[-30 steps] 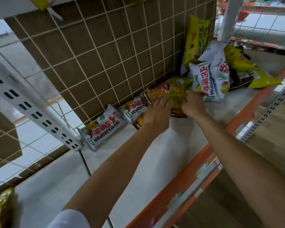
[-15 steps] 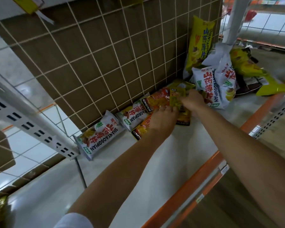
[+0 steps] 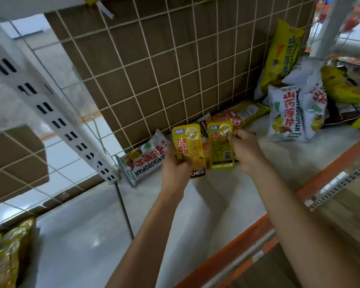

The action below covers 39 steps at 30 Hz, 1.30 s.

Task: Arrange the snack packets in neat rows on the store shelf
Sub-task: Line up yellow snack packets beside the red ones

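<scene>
- The white shelf [image 3: 216, 204] fills the middle; a messy pile [image 3: 289, 113] of packets sits at the upper right
- A white packet [image 3: 142, 157] lies flat at the back, left of middle
- The left hand [image 3: 175, 169] holds the first yellow packet [image 3: 188, 148]; the right hand [image 3: 244, 151] pinches the second yellow packet [image 3: 220, 146], side by side in the middle
- Best to flip the second one front-up, then lay both in line
</scene>
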{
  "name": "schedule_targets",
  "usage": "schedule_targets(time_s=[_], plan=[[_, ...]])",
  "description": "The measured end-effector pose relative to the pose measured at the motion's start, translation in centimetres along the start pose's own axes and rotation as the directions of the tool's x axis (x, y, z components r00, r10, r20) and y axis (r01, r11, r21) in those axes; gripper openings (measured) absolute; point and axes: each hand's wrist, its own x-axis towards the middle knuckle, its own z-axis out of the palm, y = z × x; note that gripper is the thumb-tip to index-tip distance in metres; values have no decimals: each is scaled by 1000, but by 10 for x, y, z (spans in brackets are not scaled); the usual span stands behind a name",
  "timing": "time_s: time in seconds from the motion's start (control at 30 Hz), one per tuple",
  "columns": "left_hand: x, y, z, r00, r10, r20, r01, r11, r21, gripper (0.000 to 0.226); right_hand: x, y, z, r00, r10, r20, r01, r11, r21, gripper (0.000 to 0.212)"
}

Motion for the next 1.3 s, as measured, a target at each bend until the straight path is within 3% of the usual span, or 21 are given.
schedule_targets(time_s=[0.2,0.27,0.3,0.37,0.43,0.57,0.67,0.83,1.07,1.2,1.3], plan=[[-29,0,-55,998,-40,-42,28,967,-254,55,-76,-15,46,995,34,94,-56,971,232,37],[-41,1,-78,996,-75,-51,55,947,-317,48,-98,-17,66,977,116,181,-170,934,314,27],[-46,1,-91,994,-90,-62,63,936,-346,45,-108,-18,77,948,170,269,-262,898,354,18],[-60,1,-120,987,-93,-129,41,934,-355,39,-133,-21,97,856,208,474,-421,812,403,38],[-74,-2,-152,972,-72,-225,-3,949,-314,29,-156,-21,119,762,173,625,-512,751,417,37],[-110,-12,-220,915,-10,-403,-75,978,-194,23,-199,-19,169,678,149,720,-585,702,406,21],[-138,-21,-269,840,-19,-542,-71,987,-145,42,-228,-14,210,721,187,668,-467,843,268,16],[-172,-37,-335,724,41,-689,14,997,74,54,-274,3,268,802,55,595,-123,990,73,11],[-202,-48,-386,657,31,-754,128,980,151,50,-311,20,321,756,23,654,102,983,-153,11],[-211,-50,-402,621,51,-782,179,962,204,52,-317,20,334,799,-17,601,208,946,-250,2],[-214,-51,-406,614,48,-788,179,964,198,50,-320,17,340,817,-56,575,260,925,-279,8]])
